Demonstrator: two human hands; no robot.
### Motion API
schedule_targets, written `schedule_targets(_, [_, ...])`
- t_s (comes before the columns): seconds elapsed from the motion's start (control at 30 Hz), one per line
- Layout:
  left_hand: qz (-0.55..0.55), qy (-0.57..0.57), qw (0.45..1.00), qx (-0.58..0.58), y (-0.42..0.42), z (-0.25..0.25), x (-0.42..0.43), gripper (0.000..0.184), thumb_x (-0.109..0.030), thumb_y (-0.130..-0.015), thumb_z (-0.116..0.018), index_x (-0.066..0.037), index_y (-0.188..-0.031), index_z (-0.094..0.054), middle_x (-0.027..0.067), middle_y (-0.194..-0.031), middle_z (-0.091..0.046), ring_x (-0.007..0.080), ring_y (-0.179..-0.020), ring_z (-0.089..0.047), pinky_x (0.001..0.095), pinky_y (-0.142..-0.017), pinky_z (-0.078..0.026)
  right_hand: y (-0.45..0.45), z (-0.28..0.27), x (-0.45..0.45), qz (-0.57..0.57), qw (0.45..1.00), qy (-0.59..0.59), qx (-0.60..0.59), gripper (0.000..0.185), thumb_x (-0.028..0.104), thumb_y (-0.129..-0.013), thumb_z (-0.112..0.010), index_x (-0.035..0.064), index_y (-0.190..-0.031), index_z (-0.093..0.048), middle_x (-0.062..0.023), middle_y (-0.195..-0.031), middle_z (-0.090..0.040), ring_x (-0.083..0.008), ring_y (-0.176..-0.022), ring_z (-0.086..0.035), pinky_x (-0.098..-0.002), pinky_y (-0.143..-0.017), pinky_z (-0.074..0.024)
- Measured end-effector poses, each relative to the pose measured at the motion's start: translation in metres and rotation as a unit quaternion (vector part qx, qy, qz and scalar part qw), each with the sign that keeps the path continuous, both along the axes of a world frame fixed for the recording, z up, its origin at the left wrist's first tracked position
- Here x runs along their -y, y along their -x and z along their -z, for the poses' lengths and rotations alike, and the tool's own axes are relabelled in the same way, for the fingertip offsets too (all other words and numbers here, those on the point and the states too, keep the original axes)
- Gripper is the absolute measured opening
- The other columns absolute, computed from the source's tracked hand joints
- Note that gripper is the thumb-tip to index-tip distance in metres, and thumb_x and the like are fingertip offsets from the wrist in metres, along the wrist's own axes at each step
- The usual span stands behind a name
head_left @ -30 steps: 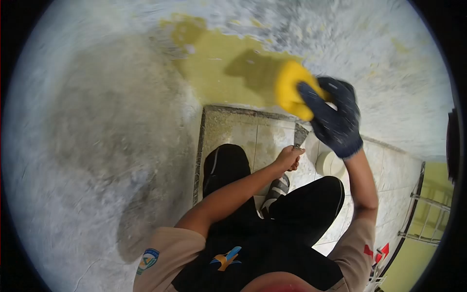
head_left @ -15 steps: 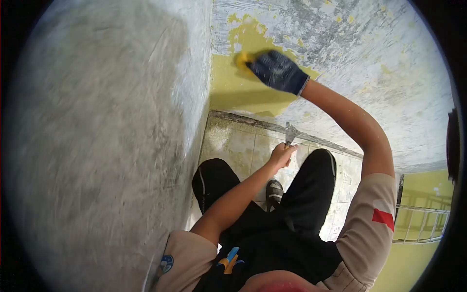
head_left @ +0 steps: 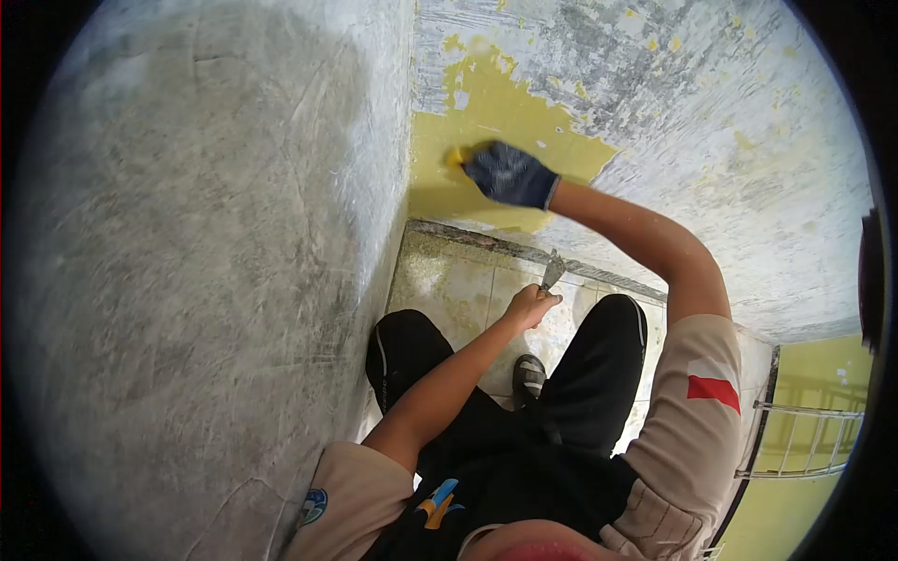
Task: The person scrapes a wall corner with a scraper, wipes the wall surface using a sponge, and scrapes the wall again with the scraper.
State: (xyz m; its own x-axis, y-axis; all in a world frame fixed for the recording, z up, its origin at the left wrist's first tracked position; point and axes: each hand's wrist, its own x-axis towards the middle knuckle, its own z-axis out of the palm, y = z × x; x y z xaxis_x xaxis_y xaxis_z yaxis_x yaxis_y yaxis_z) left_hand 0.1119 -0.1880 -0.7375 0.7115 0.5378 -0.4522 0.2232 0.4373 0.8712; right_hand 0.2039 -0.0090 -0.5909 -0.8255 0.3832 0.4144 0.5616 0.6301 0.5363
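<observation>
My right hand (head_left: 508,175), in a dark knit glove, is closed around a small yellow sponge-like pad (head_left: 458,157). The pad is at the remaining yellow paint (head_left: 510,117) on the wall, close to the corner; it is slightly blurred and mostly hidden by the fingers. Lower down, my bare left hand (head_left: 533,307) grips the handle of a putty knife (head_left: 554,269). Its blade points up toward the foot of the wall, dusted with grey residue.
A grey plastered wall (head_left: 215,280) rises close on the left and meets the scraped wall (head_left: 673,122). Stained floor tiles (head_left: 449,271) lie below, between my knees and the wall base. At the right, a metal rack (head_left: 809,439) stands by another yellow wall.
My right hand has moved down the wall with the yellow pad. My left hand has shifted slightly down and left, and the putty knife has tilted to the right.
</observation>
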Motion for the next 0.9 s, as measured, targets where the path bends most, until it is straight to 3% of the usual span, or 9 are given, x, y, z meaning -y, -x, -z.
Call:
schedule_targets(0.17, [0.022, 0.004, 0.999, -0.035, 0.004, 0.004, 0.009, 0.038, -0.04, -0.091, -0.074, -0.005, -0.088, -0.059, 0.0016, -0.064, -0.054, 0.0154, -0.049, -0.053, 0.0332, -0.047, -0.044, -0.033, 0.008, 0.027, 0.063, 0.996, 0.046, 0.04, 0.032, 0.012, -0.075, -0.069, 0.0072, -0.107, -0.072, -0.0086, -0.094, -0.066, -0.0277, -0.084, -0.066, -0.0403, -0.076, -0.0562])
schedule_targets(0.23, [0.038, 0.005, 0.999, -0.03, -0.002, 0.011, 0.008, 0.04, -0.041, -0.089, -0.075, -0.003, -0.092, -0.062, 0.0026, -0.064, -0.055, 0.0163, -0.051, -0.054, 0.0336, -0.049, -0.045, -0.034, -0.047, 0.018, -0.021, 0.999, 0.001, 0.048, 0.037, 0.017, -0.078, -0.069, 0.0063, -0.113, -0.071, -0.0096, -0.1, -0.066, -0.0291, -0.094, -0.066, -0.0428, -0.087, -0.0546])
schedule_targets(0.27, [0.056, -0.022, 0.997, -0.041, -0.004, 0.014, 0.006, 0.044, -0.044, -0.087, -0.075, -0.002, -0.093, -0.063, 0.0076, -0.068, -0.061, 0.0205, -0.052, -0.058, 0.0362, -0.055, -0.049, -0.034, -0.069, 0.016, -0.003, 0.999, -0.013, 0.046, 0.056, 0.02, -0.077, -0.07, 0.0047, -0.131, -0.066, -0.0122, -0.112, -0.066, -0.0311, -0.097, -0.065, -0.0468, -0.088, -0.0532])
schedule_targets(0.37, [0.101, -0.051, 0.991, -0.078, -0.004, 0.012, 0.002, 0.051, -0.049, -0.085, -0.075, 0.0, -0.094, -0.066, 0.0176, -0.08, -0.071, 0.0306, -0.066, -0.069, 0.0406, -0.07, -0.055, -0.026, -0.126, 0.025, 0.081, 0.992, -0.093, 0.029, 0.058, 0.018, -0.078, -0.068, 0.0107, -0.135, -0.066, -0.01, -0.113, -0.066, -0.0297, -0.097, -0.065, -0.0448, -0.086, -0.0531])
schedule_targets(0.47, [0.07, -0.125, 0.988, -0.063, -0.002, 0.016, 0.005, 0.055, -0.051, -0.084, -0.076, 0.002, -0.101, -0.069, 0.0225, -0.097, -0.074, 0.0364, -0.096, -0.072, 0.042, -0.084, -0.055, -0.067, -0.064, 0.053, 0.074, 0.99, -0.071, 0.096, 0.055, 0.017, -0.08, -0.066, 0.01, -0.134, -0.066, -0.0098, -0.114, -0.066, -0.0283, -0.099, -0.064, -0.0436, -0.086, -0.053])
schedule_targets(0.6, [0.107, -0.119, 0.985, -0.073, 0.003, -0.001, 0.002, 0.054, -0.049, -0.085, -0.078, 0.002, -0.101, -0.069, 0.0217, -0.096, -0.074, 0.0369, -0.095, -0.072, 0.0428, -0.085, -0.055, -0.176, 0.045, 0.15, 0.138, 0.975, 0.17, -0.028, 0.025, 0.014, -0.083, -0.067, 0.0086, -0.107, -0.071, -0.0117, -0.103, -0.068, -0.0305, -0.095, -0.066, -0.0439, -0.086, -0.0539])
schedule_targets(0.7, [0.109, -0.112, 0.985, -0.077, 0.009, -0.005, 0.0, 0.048, -0.045, -0.088, -0.078, 0.001, -0.099, -0.069, 0.0165, -0.085, -0.071, 0.0257, -0.066, -0.068, 0.0396, -0.063, -0.054, -0.225, 0.072, 0.247, 0.44, 0.851, 0.285, -0.047, 0.023, 0.023, -0.086, -0.071, 0.0086, -0.104, -0.074, -0.0142, -0.097, -0.068, -0.0344, -0.09, -0.067, -0.0471, -0.081, -0.0542])
schedule_targets(0.8, [0.102, -0.068, 0.99, -0.075, 0.009, -0.004, -0.003, 0.042, -0.041, -0.093, -0.075, -0.001, -0.105, -0.067, 0.0051, -0.071, -0.062, 0.014, -0.051, -0.055, 0.0321, -0.047, -0.044, -0.246, 0.099, 0.356, 0.567, 0.69, 0.2, -0.404, 0.024, 0.025, -0.095, -0.069, 0.0037, -0.103, -0.075, -0.0183, -0.09, -0.068, -0.0388, -0.086, -0.067, -0.0457, -0.078, -0.0543])
schedule_targets(0.9, [0.068, -0.017, 0.995, -0.069, 0.008, -0.017, 0.003, 0.034, -0.033, -0.097, -0.073, -0.003, -0.11, -0.064, -0.0015, -0.067, -0.055, 0.008, -0.049, -0.048, 0.0266, -0.045, -0.038, -0.254, 0.142, 0.459, 0.713, 0.547, 0.081, -0.432, 0.035, 0.036, -0.091, -0.071, 0.0029, -0.101, -0.077, -0.0216, -0.091, -0.073, -0.0389, -0.091, -0.07, -0.0445, -0.08, -0.0549])
